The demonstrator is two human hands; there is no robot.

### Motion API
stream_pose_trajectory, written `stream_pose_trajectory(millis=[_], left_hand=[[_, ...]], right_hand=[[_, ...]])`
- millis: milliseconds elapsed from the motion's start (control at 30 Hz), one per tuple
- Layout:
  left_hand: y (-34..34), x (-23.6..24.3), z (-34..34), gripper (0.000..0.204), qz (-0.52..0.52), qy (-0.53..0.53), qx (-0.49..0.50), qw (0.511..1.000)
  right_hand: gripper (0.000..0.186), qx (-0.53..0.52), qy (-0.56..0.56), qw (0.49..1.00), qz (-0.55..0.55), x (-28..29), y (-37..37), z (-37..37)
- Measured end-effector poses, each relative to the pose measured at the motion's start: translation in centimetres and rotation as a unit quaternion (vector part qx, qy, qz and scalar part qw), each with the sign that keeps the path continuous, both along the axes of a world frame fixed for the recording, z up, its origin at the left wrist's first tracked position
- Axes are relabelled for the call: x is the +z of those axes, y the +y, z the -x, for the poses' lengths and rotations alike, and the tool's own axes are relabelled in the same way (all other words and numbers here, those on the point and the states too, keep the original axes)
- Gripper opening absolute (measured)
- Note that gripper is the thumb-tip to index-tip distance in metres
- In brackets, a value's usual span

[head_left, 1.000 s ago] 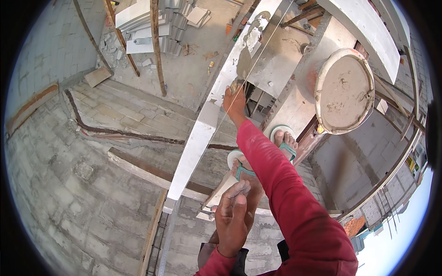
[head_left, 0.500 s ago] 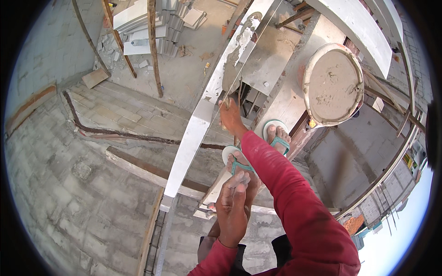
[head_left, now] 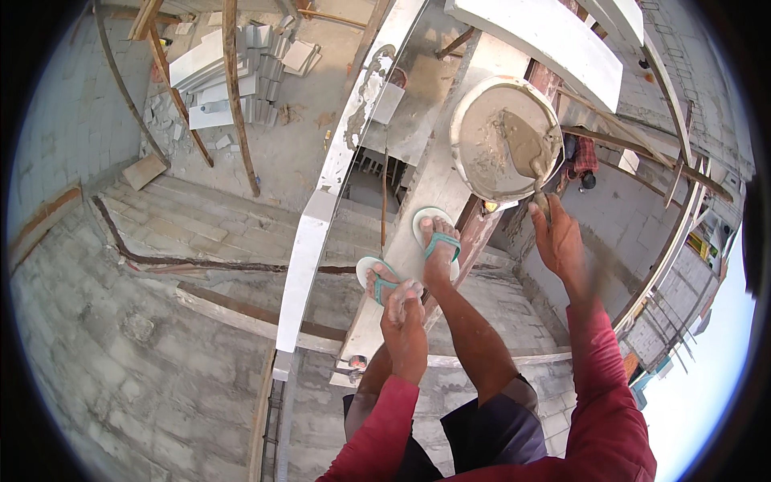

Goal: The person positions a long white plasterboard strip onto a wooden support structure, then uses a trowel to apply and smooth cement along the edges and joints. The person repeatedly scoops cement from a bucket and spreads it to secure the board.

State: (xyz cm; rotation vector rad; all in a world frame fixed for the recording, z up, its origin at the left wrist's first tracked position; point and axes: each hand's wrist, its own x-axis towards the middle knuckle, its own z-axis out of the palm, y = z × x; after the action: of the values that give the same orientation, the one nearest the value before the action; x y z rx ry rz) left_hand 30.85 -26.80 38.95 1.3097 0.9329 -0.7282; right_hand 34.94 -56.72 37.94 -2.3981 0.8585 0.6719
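At the right, my right hand [head_left: 556,241] is closed round the handle of a trowel [head_left: 543,201]. The trowel's mortar-covered blade dips into a round bucket [head_left: 463,169] of wet grey mortar [head_left: 486,145]. My left hand [head_left: 404,333] is raised in front of my body, its dusty fingers curled together; whatever they may hold is hidden. To the left of the bucket runs a narrow white block wall [head_left: 301,265], with patches of grey mortar [head_left: 357,120] on its far part. A thin string [head_left: 384,76] runs along its edge.
My sandalled feet [head_left: 440,249] stand on a narrow plank [head_left: 401,265] high above a lower floor. Curved white panels [head_left: 554,44] lie beyond the bucket. A person in a red checked shirt [head_left: 585,153] is below right. Wooden poles [head_left: 233,96] and stacked white blocks [head_left: 201,68] are far left.
My right hand has moved from the white wall rightward to the bucket, and the trowel is now in the mortar. My left fingers have curled in. The view has shifted to the right.
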Motion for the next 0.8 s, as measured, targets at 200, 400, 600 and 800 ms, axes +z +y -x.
stream_pose_trajectory(millis=[200, 400, 600, 800], left_hand=[[-0.5, -0.4, 0.3, 0.034, -0.013, -0.01, -0.002, 1.0], [-0.2, -0.7, 0.5, 0.031, -0.004, 0.016, 0.078, 0.997], [0.9, -0.5, -1.2, 0.031, -0.057, -0.012, 0.08, 0.995], [1.6, 0.3, -1.6, 0.034, -0.029, -0.005, 0.111, 0.993]], right_hand=[[0.044, -0.236, 0.032, 0.949, -0.205, -2.9, -1.1, 1.4], [0.038, -0.298, -0.037, 0.873, -0.385, 0.0, 8.0, 5.3], [0.041, -0.399, -0.025, 0.775, -0.489, -9.8, 19.2, 3.3], [0.047, -0.301, -0.046, 0.894, -0.33, -26.1, 25.2, -2.7]])
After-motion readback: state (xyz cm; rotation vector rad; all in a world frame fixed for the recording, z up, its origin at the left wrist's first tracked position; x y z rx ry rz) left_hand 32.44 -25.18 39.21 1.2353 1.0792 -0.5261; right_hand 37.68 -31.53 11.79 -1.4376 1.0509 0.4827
